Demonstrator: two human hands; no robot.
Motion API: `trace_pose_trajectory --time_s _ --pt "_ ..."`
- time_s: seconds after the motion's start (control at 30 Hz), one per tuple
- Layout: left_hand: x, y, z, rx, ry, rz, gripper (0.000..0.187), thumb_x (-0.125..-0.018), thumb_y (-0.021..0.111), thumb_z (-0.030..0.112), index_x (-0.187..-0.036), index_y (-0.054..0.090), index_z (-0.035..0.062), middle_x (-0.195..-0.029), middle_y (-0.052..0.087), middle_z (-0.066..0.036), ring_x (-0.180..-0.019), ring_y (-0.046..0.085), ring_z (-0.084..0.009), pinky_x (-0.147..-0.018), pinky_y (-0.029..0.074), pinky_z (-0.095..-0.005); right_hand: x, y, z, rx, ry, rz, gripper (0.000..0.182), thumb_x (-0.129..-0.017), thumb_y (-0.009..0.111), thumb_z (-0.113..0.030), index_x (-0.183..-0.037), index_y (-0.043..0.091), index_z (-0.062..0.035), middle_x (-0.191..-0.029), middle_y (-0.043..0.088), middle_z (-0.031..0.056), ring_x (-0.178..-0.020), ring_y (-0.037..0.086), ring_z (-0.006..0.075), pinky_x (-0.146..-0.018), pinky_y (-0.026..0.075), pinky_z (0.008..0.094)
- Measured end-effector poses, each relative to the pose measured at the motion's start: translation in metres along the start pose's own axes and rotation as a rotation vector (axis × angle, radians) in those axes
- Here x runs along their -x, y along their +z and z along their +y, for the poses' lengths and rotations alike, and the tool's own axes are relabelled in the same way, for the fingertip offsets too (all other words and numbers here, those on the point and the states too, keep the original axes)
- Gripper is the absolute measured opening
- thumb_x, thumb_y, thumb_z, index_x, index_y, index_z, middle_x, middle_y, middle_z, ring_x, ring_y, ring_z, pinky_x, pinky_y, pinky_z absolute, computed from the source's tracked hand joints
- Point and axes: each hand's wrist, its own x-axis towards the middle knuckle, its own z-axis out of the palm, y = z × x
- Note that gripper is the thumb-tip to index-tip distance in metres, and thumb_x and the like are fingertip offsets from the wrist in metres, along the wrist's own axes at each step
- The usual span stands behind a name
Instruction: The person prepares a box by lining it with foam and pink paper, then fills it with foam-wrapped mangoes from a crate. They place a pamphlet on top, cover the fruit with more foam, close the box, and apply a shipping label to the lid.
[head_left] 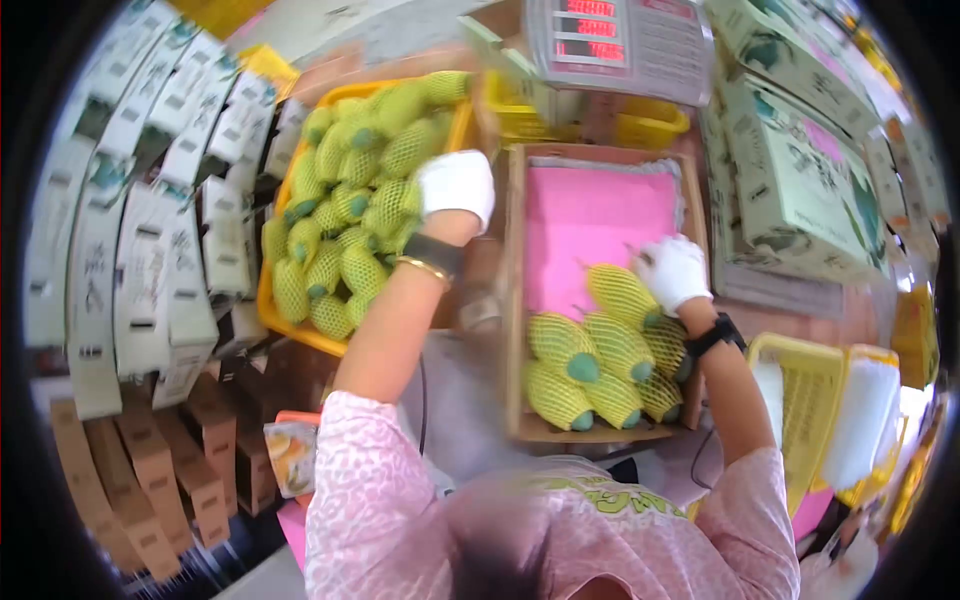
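Right hand [674,270], white-gloved, fingers at the upper right side of the uppermost netted fruit [618,294] in the open carton [516,300]; contact apparent, but cannot tell whether this grip pinches it or merely lies against it. Left hand [456,190], also gloved, at the near-side edge of the fruit in the yellow crate [272,312]; its grip cannot be read either, spread or closed. Handling, in my judgement: guide the fruit by its broad body with light, even finger pressure; keep its axis in line with the packed fruit [560,395], green caps toward the wearer; seat it snugly without squeezing neighbours, snagging the net or bending the stem. Keep the pink liner [590,205] flat beneath. At the crate, take a fruit from the top of the heap, freeing its net first. Obscured: left fingertips, turned away and blurred; the right palm side; part of the fruit beside the right wrist; lower layers in the crate. Scale [630,50] cut off at the top edge, red digits too smeared to record.
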Motion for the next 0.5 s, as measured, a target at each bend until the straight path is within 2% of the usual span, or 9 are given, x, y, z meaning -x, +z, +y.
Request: trace_pose_trajectory --time_s 0.13,0.23,0.3,0.33,0.37,0.4,0.43,0.47,0.5 --pt "0.033 0.040 -0.051 0.047 0.079 -0.361 0.023 -0.075 0.052 0.016 -0.086 0.069 0.0041 -0.086 0.063 -0.023 -0.079 0.063 -0.0369 -0.074 0.050 -0.0438 0.002 0.010 0.007 0.022 -0.075 0.057 0.026 -0.079 0.056 -0.032 -0.077 0.068 -0.0090 -0.078 0.062 0.0148 -0.082 0.057 0.0334 -0.074 0.045 0.0441" --pt "0.046 0.020 -0.104 0.242 -0.242 -0.183 0.025 -0.072 0.062 0.024 -0.087 0.069 0.0042 -0.092 0.064 -0.021 -0.085 0.064 -0.0334 -0.076 0.050 -0.0414 -0.004 0.009 0.010 0.010 -0.039 -0.027 0.024 -0.077 0.059 -0.030 -0.086 0.066 -0.0085 -0.083 0.061 0.0129 -0.086 0.055 0.0322 -0.075 0.044 0.0416" --pt "0.055 0.023 -0.165 0.257 -0.517 0.184 0.035 -0.069 0.066 0.039 -0.079 0.067 0.0059 -0.082 0.064 -0.018 -0.076 0.062 -0.0340 -0.071 0.050 -0.0412 -0.003 0.007 0.011 0.008 -0.040 -0.040 0.024 -0.077 0.060 -0.029 -0.087 0.066 -0.0084 -0.085 0.061 0.0134 -0.088 0.055 0.0323 -0.076 0.044 0.0416" --pt "0.066 0.007 -0.188 -0.037 -0.653 0.273 0.051 -0.063 0.071 0.050 -0.085 0.064 0.0049 -0.089 0.062 -0.017 -0.083 0.061 -0.0318 -0.071 0.048 -0.0416 -0.002 0.002 0.010 -0.036 -0.028 -0.032 0.023 -0.077 0.060 -0.027 -0.089 0.065 -0.0081 -0.087 0.060 0.0130 -0.089 0.054 0.0320 -0.077 0.044 0.0415" --pt "0.080 0.011 -0.218 -0.079 -0.711 0.290 0.065 -0.057 0.074 0.056 -0.095 0.057 0.0055 -0.103 0.055 -0.017 -0.099 0.054 -0.0306 -0.078 0.045 -0.0430 -0.002 -0.002 0.012 -0.079 -0.012 -0.021 0.023 -0.076 0.060 -0.024 -0.091 0.065 -0.0078 -0.089 0.060 0.0126 -0.090 0.054 0.0317 -0.078 0.044 0.0415" --pt "0.093 0.019 -0.244 -0.074 -0.816 0.262 0.078 -0.053 0.079 0.050 -0.113 0.049 0.0090 -0.112 0.050 -0.013 -0.110 0.046 -0.0272 -0.087 0.037 -0.0494 -0.001 0.002 0.021 -0.090 -0.058 0.040 0.023 -0.076 0.061 -0.021 -0.095 0.064 -0.0077 -0.092 0.059 0.0124 -0.090 0.054 0.0308 -0.079 0.044 0.0405" --pt "0.105 0.022 -0.260 -0.088 -0.925 0.205 0.086 -0.052 0.080 0.050 -0.118 0.045 0.0083 -0.115 0.050 -0.013 -0.110 0.047 -0.0283 -0.090 0.036 -0.0508 -0.002 -0.010 0.013 -0.142 0.004 0.004 0.023 -0.076 0.061 -0.019 -0.096 0.064 -0.0074 -0.093 0.058 0.0125 -0.090 0.054 0.0301 -0.079 0.044 0.0394" --pt "0.117 0.022 -0.278 0.069 -0.947 -0.028 0.088 -0.054 0.080 0.047 -0.123 0.041 0.0085 -0.119 0.049 -0.014 -0.114 0.046 -0.0274 -0.093 0.035 -0.0504 0.001 -0.025 0.005 -0.196 0.072 -0.035 0.024 -0.076 0.062 -0.017 -0.098 0.063 -0.0070 -0.095 0.058 0.0126 -0.090 0.054 0.0295 -0.080 0.044 0.0383" --pt "0.131 0.057 -0.310 0.256 -0.901 -0.102 0.086 -0.057 0.079 0.041 -0.126 0.039 0.0077 -0.123 0.048 -0.016 -0.118 0.044 -0.0298 -0.095 0.035 -0.0474 0.003 -0.033 0.003 -0.187 0.075 -0.035 0.024 -0.076 0.062 -0.017 -0.098 0.063 -0.0070 -0.095 0.058 0.0126 -0.090 0.054 0.0295 -0.080 0.044 0.0383"
